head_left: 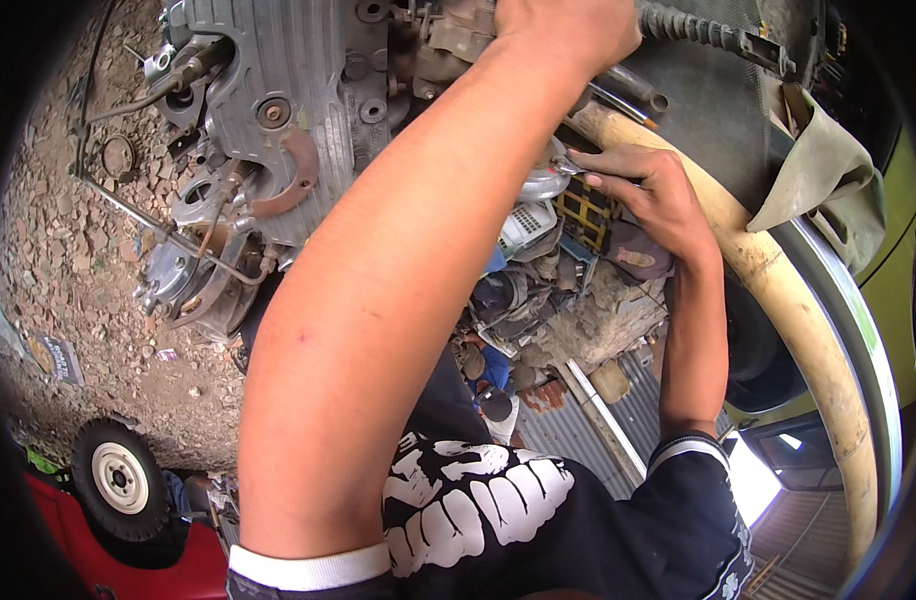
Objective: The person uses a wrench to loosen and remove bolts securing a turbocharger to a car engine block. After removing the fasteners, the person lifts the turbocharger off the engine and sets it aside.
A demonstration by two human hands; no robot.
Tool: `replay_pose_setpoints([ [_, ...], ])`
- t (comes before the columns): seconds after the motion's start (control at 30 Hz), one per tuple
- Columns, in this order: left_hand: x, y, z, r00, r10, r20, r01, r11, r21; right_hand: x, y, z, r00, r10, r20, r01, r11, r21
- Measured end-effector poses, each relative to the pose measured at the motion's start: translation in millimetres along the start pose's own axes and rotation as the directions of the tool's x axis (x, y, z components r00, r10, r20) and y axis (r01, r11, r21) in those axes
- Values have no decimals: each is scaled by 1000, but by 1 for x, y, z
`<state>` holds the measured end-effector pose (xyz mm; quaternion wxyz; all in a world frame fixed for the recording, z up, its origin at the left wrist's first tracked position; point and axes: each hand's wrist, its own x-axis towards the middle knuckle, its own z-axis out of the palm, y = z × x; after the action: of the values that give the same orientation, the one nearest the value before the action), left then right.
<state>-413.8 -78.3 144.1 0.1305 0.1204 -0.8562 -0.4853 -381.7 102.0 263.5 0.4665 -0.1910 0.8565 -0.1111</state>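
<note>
My left forearm crosses the view up to the top edge, where my left hand (570, 35) is cut off by the frame. Its outline is rounded like a fist, but the fingers and anything in them are hidden. Beside it lie a short metal tube (633, 88) and a thin rod with an orange tip (623, 106). Lower right, my right hand (660, 195) pinches a small shiny metal piece (570, 169) between thumb and fingers, against a rounded silver metal part (544, 183). My left forearm partly covers that part. Left of the forearm stands a grey ribbed engine cover (288, 60).
A long bamboo pole (768, 265) curves down the right side, next to a draped grey-green cloth (823, 185). A spring-wrapped rod (693, 25) lies at the top. Rubble ground (68, 240), a tyre (120, 478) and a red car body (73, 545) are on the left.
</note>
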Motion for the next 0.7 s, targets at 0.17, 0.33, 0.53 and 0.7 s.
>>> replay_pose_setpoints([
  [0.17,-2,4,-4,999,-37,-9,37,999,-23,0,-9,5,1000,-18,-21,16,997,-79],
  [0.33,-1,6,-9,998,-59,3,59,998,-11,-2,-6,13,986,-128,-106,106,976,-190],
  [0.53,1,8,-12,993,-100,62,99,995,19,2,16,22,934,-307,-182,247,925,-289],
  [0.7,1,14,-19,986,-135,96,133,991,24,3,27,26,904,-364,-225,283,903,-322],
])
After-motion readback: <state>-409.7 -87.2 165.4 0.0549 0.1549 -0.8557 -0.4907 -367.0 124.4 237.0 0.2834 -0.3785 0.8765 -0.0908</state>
